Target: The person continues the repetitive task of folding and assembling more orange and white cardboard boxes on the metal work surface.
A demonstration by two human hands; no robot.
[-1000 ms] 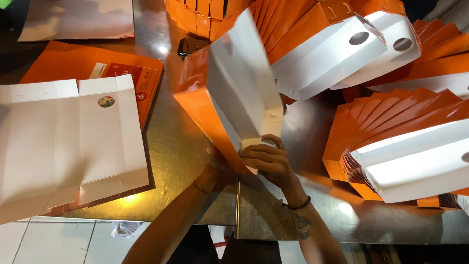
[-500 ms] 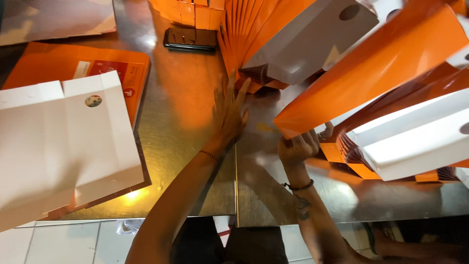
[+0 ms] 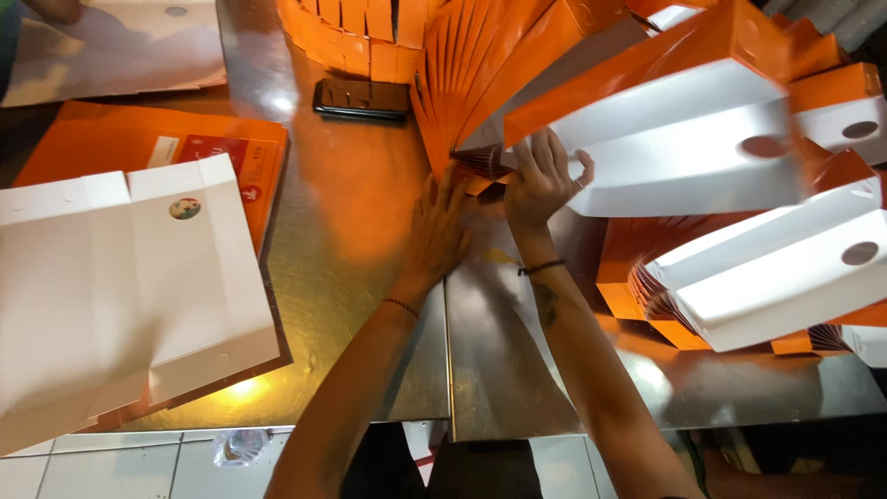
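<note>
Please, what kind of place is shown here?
Probably a packing or box-assembly workstation. On a metal table lie flat white carton blanks, and rows of folded orange-and-white boxes stand stacked beside them. The right hand grips one box; the left hand presses the table.

A steel tabletop (image 3: 370, 305) is seen: flat white cartons (image 3: 120, 286) at its left edge, a black phone (image 3: 361, 98) near the far edge, orange boxes (image 3: 739, 176) stacked right.
</note>
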